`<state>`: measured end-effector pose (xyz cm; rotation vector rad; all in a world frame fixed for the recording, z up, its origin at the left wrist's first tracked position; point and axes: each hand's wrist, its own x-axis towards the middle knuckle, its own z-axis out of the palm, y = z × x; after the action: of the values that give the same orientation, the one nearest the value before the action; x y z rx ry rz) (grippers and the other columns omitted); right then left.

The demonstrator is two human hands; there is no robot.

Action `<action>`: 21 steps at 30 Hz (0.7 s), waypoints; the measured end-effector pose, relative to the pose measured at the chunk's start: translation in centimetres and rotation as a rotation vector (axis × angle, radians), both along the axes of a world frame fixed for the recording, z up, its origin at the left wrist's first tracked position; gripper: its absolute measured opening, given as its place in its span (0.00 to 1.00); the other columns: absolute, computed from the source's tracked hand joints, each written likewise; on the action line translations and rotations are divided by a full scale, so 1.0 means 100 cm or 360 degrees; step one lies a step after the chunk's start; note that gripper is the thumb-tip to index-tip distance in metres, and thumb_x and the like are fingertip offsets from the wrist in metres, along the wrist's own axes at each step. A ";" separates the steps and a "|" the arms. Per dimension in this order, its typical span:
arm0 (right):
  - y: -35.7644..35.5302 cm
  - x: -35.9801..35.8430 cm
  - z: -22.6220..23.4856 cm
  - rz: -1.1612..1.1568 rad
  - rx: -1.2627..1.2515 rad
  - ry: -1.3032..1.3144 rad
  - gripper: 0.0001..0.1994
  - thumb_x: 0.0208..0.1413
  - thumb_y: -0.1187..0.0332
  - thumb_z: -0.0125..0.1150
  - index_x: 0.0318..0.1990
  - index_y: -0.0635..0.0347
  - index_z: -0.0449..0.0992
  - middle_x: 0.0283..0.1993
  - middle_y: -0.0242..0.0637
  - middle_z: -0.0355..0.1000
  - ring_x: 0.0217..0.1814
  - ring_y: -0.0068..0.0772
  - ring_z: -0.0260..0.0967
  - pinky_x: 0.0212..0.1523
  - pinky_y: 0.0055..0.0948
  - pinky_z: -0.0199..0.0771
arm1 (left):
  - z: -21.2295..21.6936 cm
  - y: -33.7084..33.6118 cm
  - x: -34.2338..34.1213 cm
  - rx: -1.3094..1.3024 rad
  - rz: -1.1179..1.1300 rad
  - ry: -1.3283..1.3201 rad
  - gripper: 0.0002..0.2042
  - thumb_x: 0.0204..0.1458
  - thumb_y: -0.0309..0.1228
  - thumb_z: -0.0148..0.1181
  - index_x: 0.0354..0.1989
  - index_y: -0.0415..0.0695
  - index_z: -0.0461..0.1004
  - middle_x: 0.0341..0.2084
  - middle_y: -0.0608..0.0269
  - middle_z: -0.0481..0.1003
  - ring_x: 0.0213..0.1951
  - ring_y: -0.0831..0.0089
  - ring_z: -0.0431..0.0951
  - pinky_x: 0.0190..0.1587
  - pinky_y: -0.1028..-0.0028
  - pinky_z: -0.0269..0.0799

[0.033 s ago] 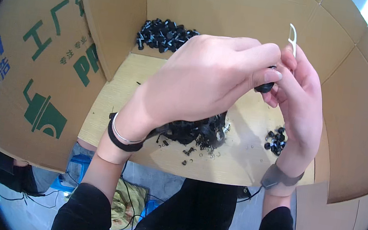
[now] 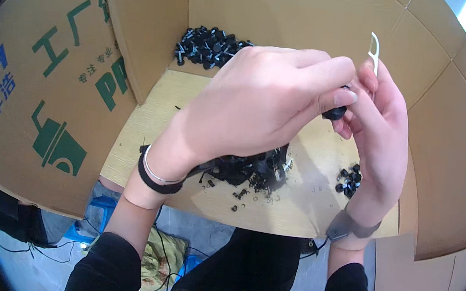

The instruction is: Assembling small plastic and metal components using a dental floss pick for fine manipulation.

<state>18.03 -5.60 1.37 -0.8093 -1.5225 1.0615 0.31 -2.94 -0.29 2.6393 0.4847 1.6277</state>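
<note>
Both my hands are raised close together above the right part of the table. My left hand (image 2: 277, 101) is closed, its thumb and forefinger pinching a small round black knob (image 2: 335, 112). A white floss pick (image 2: 375, 55) sticks up from the bent fingers of my right hand (image 2: 386, 124). The right fingertips meet the left ones around the knob; the pick's lower end is hidden there. Below my left hand lies a heap of black parts (image 2: 235, 171), partly covered by the wrist. A small group of black knobs (image 2: 349, 181) lies beside my right wrist.
A pile of black knobs with metal screws (image 2: 210, 48) sits at the back left against the cardboard wall (image 2: 297, 13). Small rings and black bits (image 2: 241, 195) are scattered near the front edge of the wooden table (image 2: 306, 214). Cardboard panels (image 2: 47, 80) enclose the sides.
The table, cardboard and parts have shifted slightly right and down in the picture. Both hands keep nearly the same pose and grip.
</note>
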 end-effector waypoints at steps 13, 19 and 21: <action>-0.003 -0.027 -0.003 -0.0039 0.0206 0.0363 0.12 0.61 0.66 0.58 0.35 0.55 0.59 0.30 0.39 0.73 0.27 0.25 0.72 0.25 0.20 0.70 | -0.001 0.014 0.003 0.0067 0.0046 -0.0370 0.13 0.65 0.30 0.47 0.29 0.37 0.71 0.18 0.65 0.68 0.21 0.81 0.68 0.23 0.82 0.62; 0.006 -0.017 -0.009 -0.0151 0.0536 0.0338 0.19 0.53 0.69 0.69 0.35 0.55 0.58 0.38 0.44 0.75 0.32 0.30 0.75 0.35 0.24 0.77 | 0.000 0.010 -0.001 -0.0085 0.0005 -0.0328 0.14 0.66 0.32 0.45 0.27 0.39 0.67 0.18 0.70 0.64 0.20 0.85 0.61 0.22 0.82 0.54; 0.004 -0.018 -0.008 -0.0186 0.0572 0.0329 0.20 0.51 0.70 0.71 0.35 0.55 0.58 0.39 0.44 0.75 0.33 0.30 0.75 0.37 0.25 0.78 | 0.000 0.003 0.006 -0.0397 -0.0199 -0.0424 0.17 0.67 0.34 0.41 0.25 0.41 0.63 0.17 0.74 0.62 0.19 0.87 0.55 0.21 0.83 0.49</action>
<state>16.27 -5.24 0.53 -0.5142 -1.4161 0.7320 0.91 -2.61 -0.32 2.1908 0.4669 1.7186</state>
